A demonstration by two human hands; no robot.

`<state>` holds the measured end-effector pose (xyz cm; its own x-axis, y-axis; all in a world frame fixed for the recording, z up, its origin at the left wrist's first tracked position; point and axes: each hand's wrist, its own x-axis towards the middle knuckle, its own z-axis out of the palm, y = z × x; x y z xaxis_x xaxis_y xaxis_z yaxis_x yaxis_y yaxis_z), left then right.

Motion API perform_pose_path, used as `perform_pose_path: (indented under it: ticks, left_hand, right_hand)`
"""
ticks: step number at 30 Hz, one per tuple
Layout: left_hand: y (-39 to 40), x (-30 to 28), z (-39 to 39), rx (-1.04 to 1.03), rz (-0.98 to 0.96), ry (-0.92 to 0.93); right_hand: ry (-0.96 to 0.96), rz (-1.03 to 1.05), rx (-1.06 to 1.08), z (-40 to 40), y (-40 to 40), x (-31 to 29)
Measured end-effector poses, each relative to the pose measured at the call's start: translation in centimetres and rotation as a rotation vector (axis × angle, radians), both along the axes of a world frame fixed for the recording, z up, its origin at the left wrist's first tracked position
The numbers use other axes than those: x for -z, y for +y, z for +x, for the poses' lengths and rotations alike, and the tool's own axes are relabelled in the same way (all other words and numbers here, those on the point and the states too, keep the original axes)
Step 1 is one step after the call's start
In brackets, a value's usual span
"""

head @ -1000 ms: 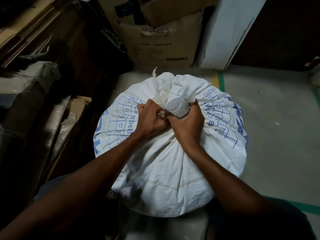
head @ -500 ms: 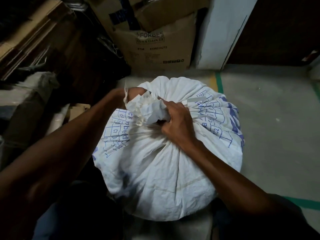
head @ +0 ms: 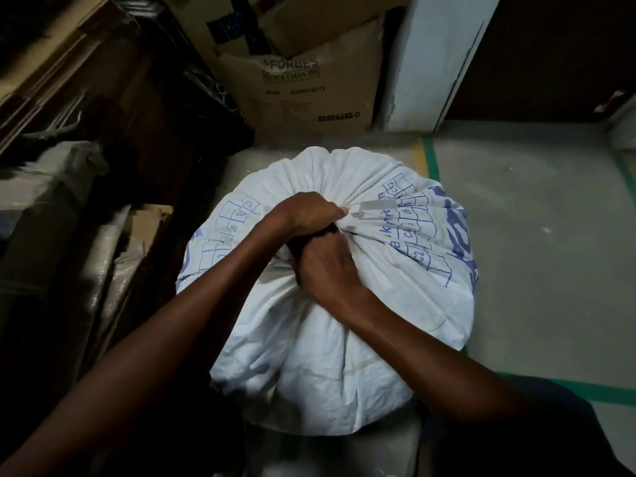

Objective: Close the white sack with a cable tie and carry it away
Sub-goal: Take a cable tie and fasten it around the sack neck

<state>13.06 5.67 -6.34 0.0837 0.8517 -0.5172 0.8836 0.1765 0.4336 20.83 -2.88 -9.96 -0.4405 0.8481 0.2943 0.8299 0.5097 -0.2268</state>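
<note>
A full white sack point(head: 330, 366) with blue grid printing stands on the floor in front of me. Its mouth is gathered into a bunch at the top centre. My left hand point(head: 306, 215) is closed over that bunch from above. My right hand point(head: 325, 266) grips the gathered neck just below and in front of it, touching the left hand. A pale flat strip point(head: 377, 205) sticks out to the right from under my left hand; I cannot tell whether it is a cable tie. The bunched fabric itself is hidden under my hands.
A cardboard box point(head: 306, 94) stands right behind the sack, with a white pillar point(head: 437, 60) to its right. Wrapped bundles and flat cardboard point(head: 51, 215) crowd the left side. Grey floor with green tape lines point(head: 430, 160) spreads to the right.
My left hand came back from behind the sack and closed on top of the gathered mouth. The loose fabric that stuck up is now pressed down under both hands.
</note>
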Motion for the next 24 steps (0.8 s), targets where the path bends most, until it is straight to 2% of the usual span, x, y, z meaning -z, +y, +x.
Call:
perform_pose_path:
  ticks: [4,6,12,14,15,18,21,24]
  left_hand:
    - [-2.2,1.7,-0.4,-0.102,0.141,-0.029]
    - [-2.7,1.5,0.0,-0.102,0.19,-0.045]
    - [-2.4,2.1,-2.5,-0.132,0.28,-0.218]
    - [-2.3,2.4,-3.2,-0.115,0.297,-0.25]
    - [-2.1,2.6,-3.4,-0.101,0.29,-0.243]
    - [-1.4,3.1,-3.4,-0.105,0.302,-0.205]
    - [-1.2,3.2,-3.1,-0.124,0.363,-0.179]
    - [-1.2,3.2,-2.8,-0.112,0.413,-0.134]
  right_hand:
    - [-0.119,-0.107,-0.099,1.1,-2.2,-0.2]
    - [-0.129,-0.191,-0.081,1.4,-2.7,0.2]
    - [0.261,-0.216,-0.164,3.1,-5.5,-0.5]
    - [0.358,-0.31,-0.205,4.2,-5.8,-1.3]
    - [0.362,-0.375,-0.167,4.7,-5.6,-1.1]
    - [0.392,-0.549,0.135,6.8,-4.7,-0.5]
    - [0.506,-0.504,0.282,7.8,-3.7,-0.6]
    - [0.621,-0.383,0.162,7.2,-2.8,-1.1]
